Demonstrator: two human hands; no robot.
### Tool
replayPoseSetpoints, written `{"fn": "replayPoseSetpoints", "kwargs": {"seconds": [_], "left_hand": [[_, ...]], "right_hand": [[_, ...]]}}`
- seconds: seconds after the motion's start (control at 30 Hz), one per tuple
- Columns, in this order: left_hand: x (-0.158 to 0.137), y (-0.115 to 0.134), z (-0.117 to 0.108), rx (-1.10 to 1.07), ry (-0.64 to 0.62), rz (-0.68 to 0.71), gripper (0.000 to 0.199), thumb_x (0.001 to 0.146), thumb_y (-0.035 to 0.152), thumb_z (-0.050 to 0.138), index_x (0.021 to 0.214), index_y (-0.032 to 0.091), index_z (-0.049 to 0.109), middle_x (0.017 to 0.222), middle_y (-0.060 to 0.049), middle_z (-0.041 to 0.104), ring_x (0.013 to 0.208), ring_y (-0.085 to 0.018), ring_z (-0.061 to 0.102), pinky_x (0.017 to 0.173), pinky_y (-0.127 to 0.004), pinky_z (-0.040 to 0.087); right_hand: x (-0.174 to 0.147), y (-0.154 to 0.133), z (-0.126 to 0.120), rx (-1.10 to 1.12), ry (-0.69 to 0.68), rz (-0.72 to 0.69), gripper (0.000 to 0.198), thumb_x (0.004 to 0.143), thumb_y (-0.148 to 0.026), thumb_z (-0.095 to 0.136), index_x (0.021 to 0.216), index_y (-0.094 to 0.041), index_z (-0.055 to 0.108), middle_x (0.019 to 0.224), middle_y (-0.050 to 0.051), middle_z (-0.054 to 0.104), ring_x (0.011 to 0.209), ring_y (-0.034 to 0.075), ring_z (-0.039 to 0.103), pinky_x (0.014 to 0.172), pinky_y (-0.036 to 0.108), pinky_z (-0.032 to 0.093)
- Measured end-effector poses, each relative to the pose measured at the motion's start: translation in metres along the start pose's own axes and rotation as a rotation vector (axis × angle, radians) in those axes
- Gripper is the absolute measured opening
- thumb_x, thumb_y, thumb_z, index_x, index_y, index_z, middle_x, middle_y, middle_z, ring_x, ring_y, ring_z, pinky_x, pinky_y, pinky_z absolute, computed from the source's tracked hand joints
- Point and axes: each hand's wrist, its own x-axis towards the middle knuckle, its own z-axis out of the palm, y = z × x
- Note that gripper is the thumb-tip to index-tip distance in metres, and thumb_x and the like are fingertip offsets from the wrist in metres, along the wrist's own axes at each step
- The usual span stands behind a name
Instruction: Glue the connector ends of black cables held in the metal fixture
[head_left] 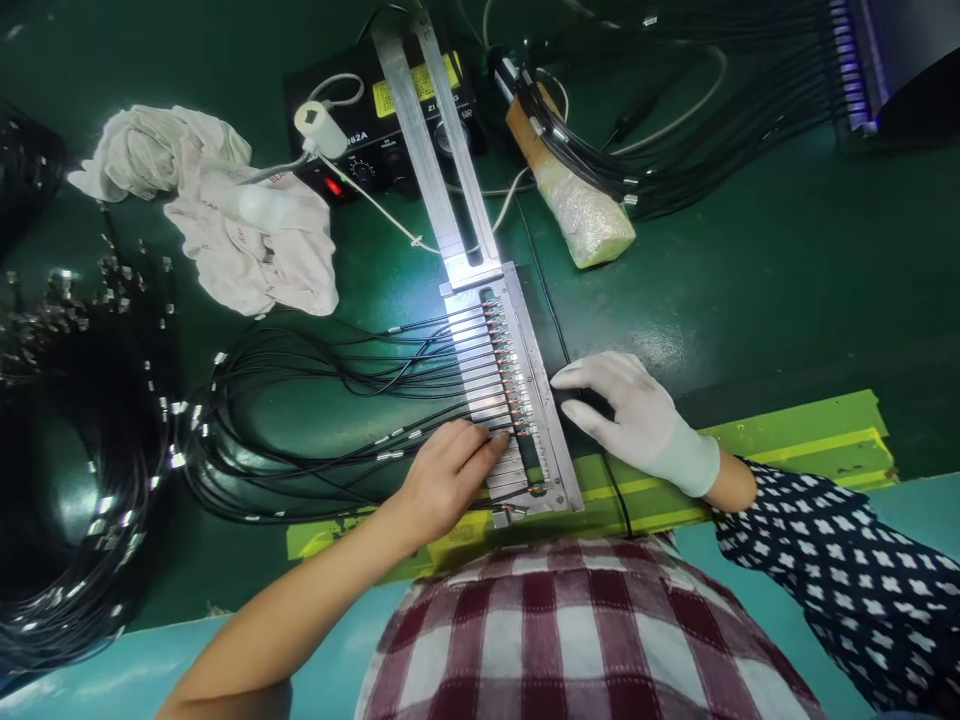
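A metal fixture (559, 480) lies on the table in front of me, with several black cables (420, 370) laid side by side across it from the left. Their stripped ends, showing orange and silver, line up along the fixture's slot. My bare left hand (450, 475) rests at the fixture's lower left part, its fingers closed on a black cable near the row's lower end. My right hand (637, 420), in a white glove, is beside the fixture's right edge. Its thumb and forefinger are apart with nothing visible between them; the other fingers are partly hidden.
Behind the fixture stands a black control box (360, 150) with a red lit switch. Crumpled white cloth (262, 240) lies to the left, above bundled cables (112, 500). A wrapped block (585, 215) and more cables (690, 175) are at the back right. Yellow-green tape (810, 435) runs along the front edge.
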Motion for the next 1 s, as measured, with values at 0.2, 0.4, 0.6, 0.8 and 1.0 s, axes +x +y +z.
{"fn": "replayPoseSetpoints", "kwargs": {"seconds": [0.2,0.4,0.6,0.8,1.0], "left_hand": [[-0.02,0.005,0.002,0.114,-0.047,-0.148,0.046,0.095,0.009,0.045,0.139,0.022,0.052,0.091,-0.007,0.058,0.083,-0.019,0.051,0.072,-0.032,0.04],[-0.018,0.004,0.001,0.104,-0.106,-0.113,0.043,0.096,0.013,0.042,0.137,0.017,0.054,0.084,-0.005,0.056,0.074,-0.017,0.048,0.066,-0.03,0.039],[0.01,0.007,0.003,0.262,-0.097,-0.003,0.039,0.097,0.014,0.04,0.13,0.021,0.061,0.076,-0.004,0.054,0.068,-0.017,0.047,0.061,-0.031,0.031],[-0.011,0.006,-0.015,0.085,-0.074,-0.181,0.03,0.098,0.016,0.044,0.124,0.015,0.059,0.086,-0.006,0.063,0.076,-0.016,0.054,0.067,-0.03,0.041],[-0.062,0.006,-0.027,-0.123,-0.014,-0.388,0.014,0.093,0.014,0.059,0.106,0.017,0.063,0.095,-0.005,0.064,0.091,-0.015,0.059,0.083,-0.028,0.05]], "right_hand": [[0.001,0.0,-0.001,0.001,-0.024,0.024,0.021,0.098,-0.032,0.054,0.116,-0.028,0.064,0.112,0.003,0.069,0.107,0.027,0.06,0.094,0.044,0.042],[0.003,0.0,0.0,-0.002,-0.021,0.021,0.019,0.097,-0.028,0.055,0.113,-0.028,0.064,0.109,0.002,0.07,0.104,0.027,0.06,0.092,0.044,0.042],[0.001,-0.002,-0.002,0.009,-0.004,-0.007,0.018,0.096,-0.023,0.056,0.111,-0.026,0.063,0.11,0.002,0.069,0.105,0.026,0.06,0.092,0.044,0.042],[-0.006,-0.004,-0.003,0.012,-0.018,-0.016,0.017,0.097,-0.025,0.054,0.111,-0.026,0.063,0.112,0.003,0.069,0.106,0.026,0.06,0.094,0.045,0.043],[-0.005,-0.003,-0.002,-0.019,-0.016,-0.016,0.015,0.097,-0.026,0.056,0.11,-0.026,0.064,0.108,0.002,0.07,0.103,0.026,0.062,0.093,0.044,0.043]]}}
